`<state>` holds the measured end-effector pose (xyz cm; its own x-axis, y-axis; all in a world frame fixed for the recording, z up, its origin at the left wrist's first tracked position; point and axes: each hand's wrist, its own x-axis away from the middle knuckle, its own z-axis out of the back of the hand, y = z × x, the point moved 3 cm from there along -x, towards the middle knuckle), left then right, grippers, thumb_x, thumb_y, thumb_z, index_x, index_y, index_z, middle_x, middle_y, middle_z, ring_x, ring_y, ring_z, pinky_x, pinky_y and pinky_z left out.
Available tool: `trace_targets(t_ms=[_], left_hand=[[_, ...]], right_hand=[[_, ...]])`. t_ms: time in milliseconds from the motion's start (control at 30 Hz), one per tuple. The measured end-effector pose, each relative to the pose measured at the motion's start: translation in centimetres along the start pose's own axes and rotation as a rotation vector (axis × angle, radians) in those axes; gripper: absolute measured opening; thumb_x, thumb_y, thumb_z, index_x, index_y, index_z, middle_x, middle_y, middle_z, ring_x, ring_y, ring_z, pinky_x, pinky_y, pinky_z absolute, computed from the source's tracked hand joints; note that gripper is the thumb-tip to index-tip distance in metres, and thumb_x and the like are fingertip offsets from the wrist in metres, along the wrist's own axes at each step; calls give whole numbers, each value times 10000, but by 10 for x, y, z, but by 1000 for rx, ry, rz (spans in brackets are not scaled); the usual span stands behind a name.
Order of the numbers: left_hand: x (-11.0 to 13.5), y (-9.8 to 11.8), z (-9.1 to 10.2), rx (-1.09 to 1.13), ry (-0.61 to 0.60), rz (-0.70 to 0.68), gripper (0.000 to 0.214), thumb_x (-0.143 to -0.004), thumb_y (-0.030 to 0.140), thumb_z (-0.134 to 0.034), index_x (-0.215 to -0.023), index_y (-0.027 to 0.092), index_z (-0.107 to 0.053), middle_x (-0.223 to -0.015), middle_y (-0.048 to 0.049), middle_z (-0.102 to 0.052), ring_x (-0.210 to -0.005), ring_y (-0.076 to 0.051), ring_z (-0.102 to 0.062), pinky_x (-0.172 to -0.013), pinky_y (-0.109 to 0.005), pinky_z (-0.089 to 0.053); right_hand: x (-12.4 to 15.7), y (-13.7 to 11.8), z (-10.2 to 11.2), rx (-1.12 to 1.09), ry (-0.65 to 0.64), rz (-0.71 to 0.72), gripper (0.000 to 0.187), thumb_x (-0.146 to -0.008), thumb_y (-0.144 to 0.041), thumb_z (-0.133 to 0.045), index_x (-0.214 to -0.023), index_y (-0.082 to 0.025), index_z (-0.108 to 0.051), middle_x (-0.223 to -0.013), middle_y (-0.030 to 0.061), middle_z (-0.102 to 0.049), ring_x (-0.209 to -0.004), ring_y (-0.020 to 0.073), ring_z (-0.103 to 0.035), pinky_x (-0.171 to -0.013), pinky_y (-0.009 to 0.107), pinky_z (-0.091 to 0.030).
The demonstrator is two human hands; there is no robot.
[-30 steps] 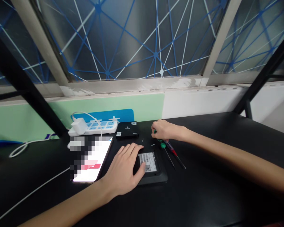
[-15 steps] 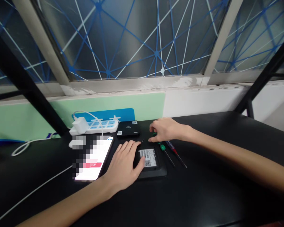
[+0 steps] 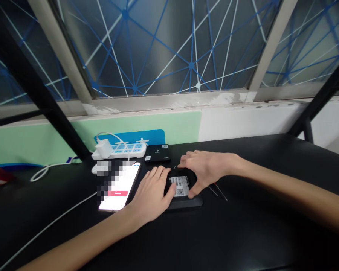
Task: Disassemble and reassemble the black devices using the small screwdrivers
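A black rectangular device (image 3: 197, 201) with a white printed label (image 3: 181, 186) lies flat on the black table. My left hand (image 3: 154, 192) holds its left side, fingers stretched along the edge and thumb on top by the label. Over its right side arches my right hand (image 3: 203, 169), thumb and fingers apart, the thumb at the label's right corner and the fingertips near the far edge. Whether the right fingers press on it I cannot tell. Two thin screwdriver shafts (image 3: 220, 191) stick out from under the right hand; their handles are mostly hidden.
Behind the device sits a flat black box (image 3: 157, 153). A lit phone (image 3: 121, 192) lies to the left, partly pixelated. Farther back are a white power strip (image 3: 134, 150), a white charger (image 3: 104, 148) and a cable (image 3: 45, 231). A window (image 3: 169, 45) rises behind the table.
My right hand has moved from beside the screwdrivers toward me, onto the device's right side, covering the screwdriver handles. My left hand stays on the device. The view has shifted slightly.
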<state>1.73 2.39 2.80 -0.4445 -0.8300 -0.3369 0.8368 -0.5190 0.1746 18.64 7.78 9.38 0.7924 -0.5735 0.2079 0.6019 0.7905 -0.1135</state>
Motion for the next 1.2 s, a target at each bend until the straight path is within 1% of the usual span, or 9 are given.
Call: trace_targets(t_ms=[100,267,400,567,767,867,1000,1100,1200], left_hand=[[0,-2,4,-8,-4,19,377,-988,359,-405,-1298,168,-506,-1179,-110,-596,-1091,-287,-564,-898,-459,-476],[7,-7,9,7,-35,22,366,-993,357,-416,-1305,194,-514,-1200,-85,-614,-1112,-282,-570,-940,-482,-465],[18,-15,10,44,-7,17,379,-1015,330,-383,-1365,209,-463,-1312,-76,-587,-1215,-271,-534,-1030,-503,-418],[25,-18,8,43,18,16,399,-1013,333,-393,-1391,220,-449,-1319,-84,-589,-1212,-274,-543,-1027,-503,-432],[27,-20,5,34,10,14,447,-1021,306,-344,-1460,226,-367,-1366,-84,-564,-1250,-264,-522,-1051,-497,-415],[27,-23,4,2,23,30,459,-1015,309,-339,-1459,199,-370,-1336,-104,-583,-1228,-281,-537,-1028,-500,-429],[27,-23,4,-43,34,32,431,-1007,305,-358,-1407,167,-438,-1261,-113,-615,-1170,-296,-555,-977,-490,-452],[26,-21,6,-48,25,17,389,-1006,276,-363,-1358,161,-483,-1221,-105,-611,-1125,-284,-551,-956,-477,-453],[25,-20,8,-51,10,17,345,-1006,259,-368,-1299,175,-531,-1152,-88,-609,-1058,-266,-554,-910,-455,-463]], right_hand=[[4,-10,-1,-31,-17,2,818,-558,-693,-760,-1143,-129,-665,-1077,145,-642,-973,335,-594,-807,403,-465],[5,-24,-11,39,-34,15,926,-539,-669,-796,-1229,-80,-611,-1161,195,-614,-1058,378,-575,-868,446,-465],[2,-27,-18,89,8,9,911,-558,-619,-816,-1240,-54,-602,-1184,220,-601,-1086,407,-570,-884,475,-464],[1,-26,-17,89,38,8,923,-525,-650,-815,-1219,-75,-621,-1178,212,-598,-1047,406,-590,-845,465,-482],[2,-27,-15,108,95,-9,917,-501,-673,-804,-1173,-69,-648,-1140,210,-600,-1012,414,-596,-885,506,-455],[4,-29,-12,110,109,-4,909,-518,-658,-797,-1189,-67,-633,-1102,206,-603,-982,406,-593,-831,492,-471],[6,-25,-7,105,72,13,935,-544,-673,-767,-1261,-99,-588,-1067,179,-611,-929,366,-595,-761,448,-484],[5,-19,-4,58,72,28,934,-549,-672,-763,-1292,-143,-562,-1069,150,-616,-915,335,-598,-772,431,-478],[3,-12,1,-4,56,59,928,-543,-641,-788,-1296,-154,-551,-1051,131,-632,-952,326,-597,-818,416,-467]])
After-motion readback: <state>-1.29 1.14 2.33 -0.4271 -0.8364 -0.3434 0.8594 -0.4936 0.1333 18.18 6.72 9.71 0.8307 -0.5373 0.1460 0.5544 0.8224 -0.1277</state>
